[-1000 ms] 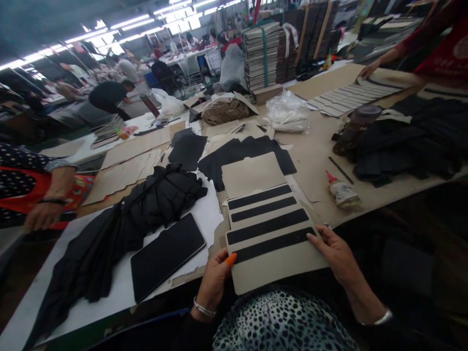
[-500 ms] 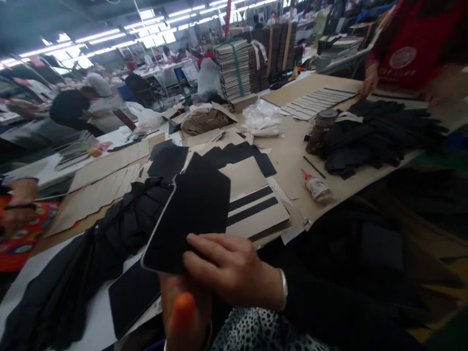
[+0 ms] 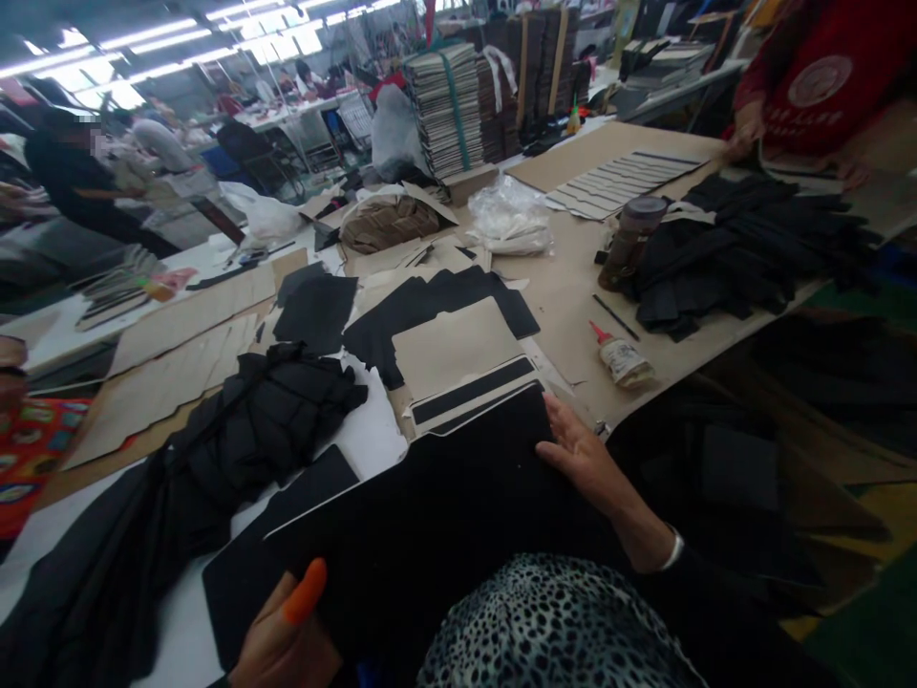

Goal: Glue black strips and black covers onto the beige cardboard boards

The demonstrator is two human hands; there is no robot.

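Seen from beside the worker, left to right: a heap of black strips (image 3: 287, 401) fans over white paper (image 3: 373, 420) at the near left part of the table (image 3: 565, 306), and a second black board (image 3: 240, 559) lies by the near edge, partly hidden. The left hand (image 3: 287, 640), an orange cover on its thumb, grasps the left end of the black board (image 3: 444, 506). Half a second ago this board stood slanted, the right hand across it; now it is lowered and spread between both hands, plain dark face up. This suggests that the work has passed from the striped face to the plain one, the board not yet being set down. It lies low before the lap, across the near edge, its far side overlapping the striped cream board (image 3: 422, 413) in view; contact there cannot be told. The right hand (image 3: 591, 468) pinches its far right corner, thumb above. Beyond, a glue bottle (image 3: 622, 361) rests near the table's edge.
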